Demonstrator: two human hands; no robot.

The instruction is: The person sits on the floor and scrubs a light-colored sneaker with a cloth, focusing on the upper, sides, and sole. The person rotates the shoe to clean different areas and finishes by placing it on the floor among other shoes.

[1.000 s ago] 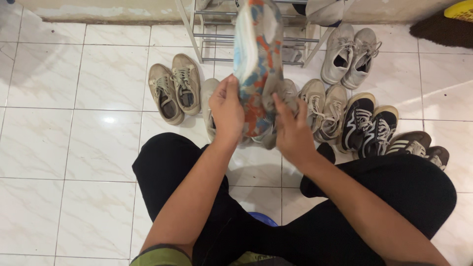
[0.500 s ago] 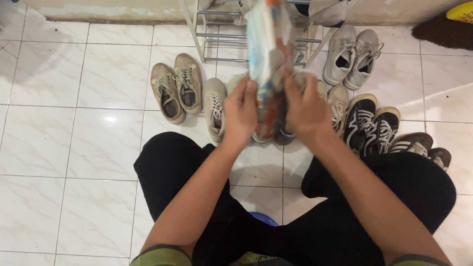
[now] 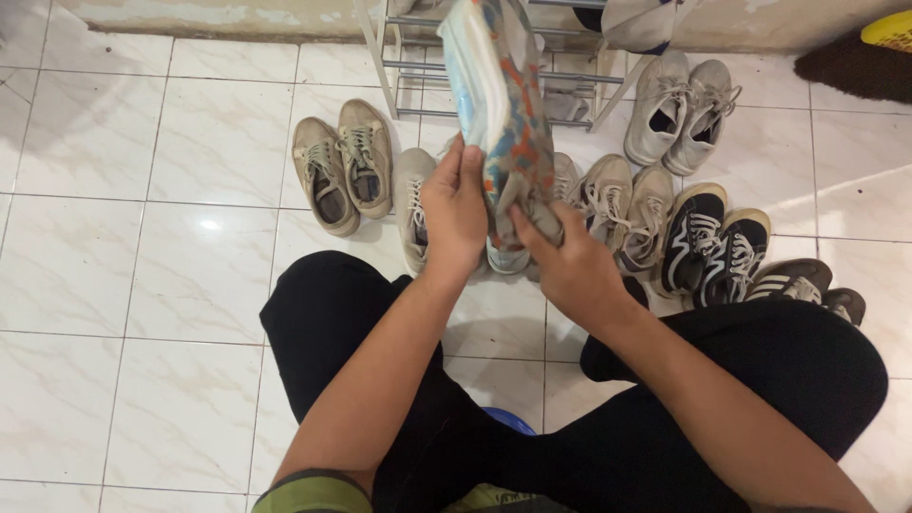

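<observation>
I sit cross-legged on a white tiled floor and hold a multicoloured shoe [image 3: 503, 104] upright in front of me, its pale sole facing left. My left hand [image 3: 456, 214] grips the shoe's lower left side. My right hand [image 3: 570, 266] holds its lower end from the right and beneath. Directly behind my hands lie a single beige sneaker [image 3: 413, 204] and another beige pair [image 3: 627, 204].
A beige pair [image 3: 342, 161] lies to the left, a grey-white pair [image 3: 679, 109] at the back right, a black-and-white pair [image 3: 717, 247] and brown striped shoes [image 3: 798, 280] to the right. A metal shoe rack [image 3: 408, 57] stands at the wall. A dark mat [image 3: 855, 66] is far right.
Both hands shifted on the shoe: my left hand stayed on its left side while my right hand slid down to its lower end. The shoe stays raised and upright.
</observation>
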